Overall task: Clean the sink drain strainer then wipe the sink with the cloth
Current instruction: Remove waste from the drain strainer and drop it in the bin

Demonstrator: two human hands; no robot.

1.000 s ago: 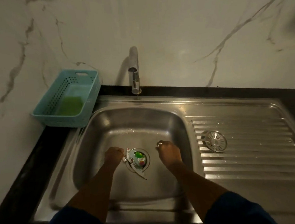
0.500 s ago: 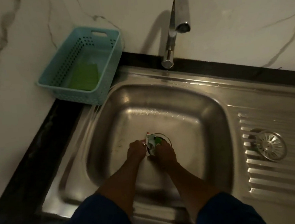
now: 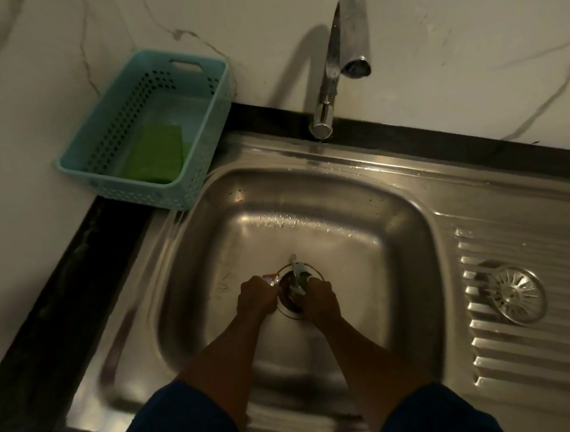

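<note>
The steel sink [image 3: 364, 243] has an open drain [image 3: 289, 309] in the middle of its basin. Both my hands are at the drain. My left hand [image 3: 256, 298] is closed on a small red and white scrap of litter [image 3: 271, 279] at the drain's left rim. My right hand [image 3: 319, 298] grips crumpled silvery and green litter [image 3: 296, 274] over the drain hole. The round metal strainer [image 3: 516, 294] lies apart on the ribbed drainboard to the right. A green cloth [image 3: 154, 152] rests in the teal basket [image 3: 201, 127] at the back left.
The chrome tap [image 3: 332, 75] rises behind the basin with its spout over the sink's back edge. A black counter edge [image 3: 60, 284] runs along the left. Marble wall stands behind. The ribbed drainboard [image 3: 543, 349] fills the right side.
My right hand moved left onto the drain and both hands closed on the litter there. The view has come closer and shifted left.
</note>
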